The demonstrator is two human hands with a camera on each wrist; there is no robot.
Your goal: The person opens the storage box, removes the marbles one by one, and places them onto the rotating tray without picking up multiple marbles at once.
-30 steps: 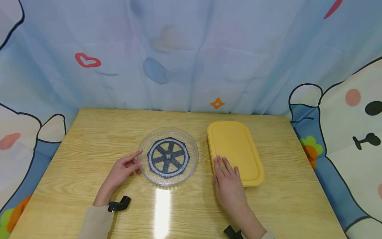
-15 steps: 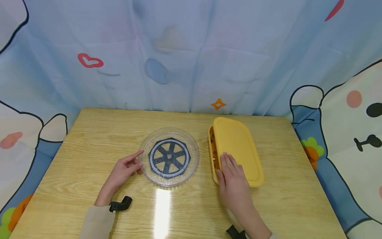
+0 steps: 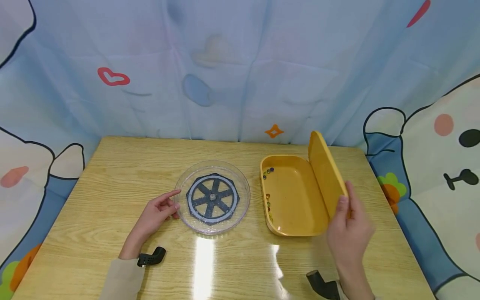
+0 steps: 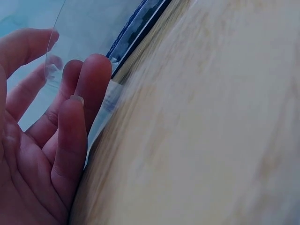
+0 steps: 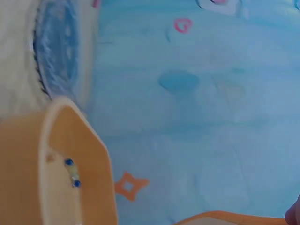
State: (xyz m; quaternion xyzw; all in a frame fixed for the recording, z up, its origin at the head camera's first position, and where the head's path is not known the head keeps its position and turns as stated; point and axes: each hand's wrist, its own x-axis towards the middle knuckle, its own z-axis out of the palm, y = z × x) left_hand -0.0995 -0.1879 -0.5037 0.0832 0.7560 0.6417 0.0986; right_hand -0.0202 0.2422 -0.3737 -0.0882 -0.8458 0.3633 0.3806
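Before me on the left, a round clear dish (image 3: pixel 240 175) with a dark six-spoked wheel pattern (image 3: pixel 211 197) lies on the table. My left hand (image 3: pixel 154 216) is at its left side, index finger and thumb tips touching the rim; the left wrist view has these fingertips overlapping the clear edge. To the right, a yellow box (image 3: pixel 294 196) stands uncovered, several small glassy coloured balls (image 3: pixel 268 204) along its left inner wall. My right hand (image 3: pixel 350 229) grips the yellow lid (image 3: pixel 324 175) near its front corner, thumb on the near face. The lid stands nearly upright at the box's right edge.
The wooden table (image 3: pixel 123 166) ends at a blue patterned curtain (image 3: pixel 225 83) hanging behind it. Black wrist straps with camera mounts (image 3: pixel 151 256) sit at both wrists. Wood surface separates dish and box.
My right hand has gone from lying flat on the lid to gripping it, tilting it rightward up off the box and exposing the inside. The left hand and dish have stayed put.
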